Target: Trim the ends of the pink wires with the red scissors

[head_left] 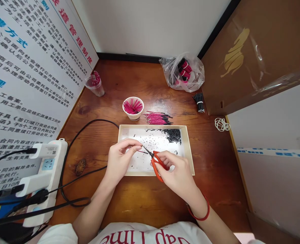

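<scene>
Right grip (178, 169): is clenching around red-handled scissors (152, 156), blades pointing leftward.
Left grip (121, 156): is pinching its fingertips together beside the blade tips; anything between is too small to tell.
Shallow box (188, 152): is lying beneath both grips.
Black clippings (174, 136): are heaping inside, beyond the right grip.
Pink-and-black wires (157, 118): are lying on the tabletop (216, 152) beyond both grips.
Paper cup (134, 116): is standing beyond the left grip.

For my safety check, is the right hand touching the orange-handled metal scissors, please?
Touching; the head view shows the right hand holding the scissors by their handles.
</scene>
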Motion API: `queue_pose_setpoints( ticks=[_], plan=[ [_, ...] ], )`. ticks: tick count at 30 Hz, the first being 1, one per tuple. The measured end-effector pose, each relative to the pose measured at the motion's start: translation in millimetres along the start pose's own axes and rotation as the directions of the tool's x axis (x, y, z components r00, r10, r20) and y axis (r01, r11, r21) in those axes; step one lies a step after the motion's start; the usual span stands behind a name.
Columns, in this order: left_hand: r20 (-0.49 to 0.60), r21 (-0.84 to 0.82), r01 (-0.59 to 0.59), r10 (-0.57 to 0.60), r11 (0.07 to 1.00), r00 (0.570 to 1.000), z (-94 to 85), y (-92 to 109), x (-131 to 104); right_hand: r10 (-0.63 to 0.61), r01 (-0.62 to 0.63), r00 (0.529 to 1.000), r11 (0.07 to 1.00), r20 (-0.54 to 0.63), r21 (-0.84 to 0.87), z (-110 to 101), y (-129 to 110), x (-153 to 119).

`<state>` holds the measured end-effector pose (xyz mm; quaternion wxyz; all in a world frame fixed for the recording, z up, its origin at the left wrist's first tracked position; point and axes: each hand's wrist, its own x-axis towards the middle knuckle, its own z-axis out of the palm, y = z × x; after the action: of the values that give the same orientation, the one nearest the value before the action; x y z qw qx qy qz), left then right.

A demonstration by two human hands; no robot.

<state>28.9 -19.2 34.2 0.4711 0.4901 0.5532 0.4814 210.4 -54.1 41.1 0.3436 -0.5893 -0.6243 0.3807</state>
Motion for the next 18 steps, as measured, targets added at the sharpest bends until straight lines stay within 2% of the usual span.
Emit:
queue_pose_setpoints(
  ticks=[18],
  plan=[
    [-0.005, 0.0, 0.002, -0.002, 1.0, 1.0, 0.4, -1.0, -0.1, -0.017, 0.017, 1.0, 0.999, -0.016, -0.03, 1.7, -2.3, -0.8]
  ],
)
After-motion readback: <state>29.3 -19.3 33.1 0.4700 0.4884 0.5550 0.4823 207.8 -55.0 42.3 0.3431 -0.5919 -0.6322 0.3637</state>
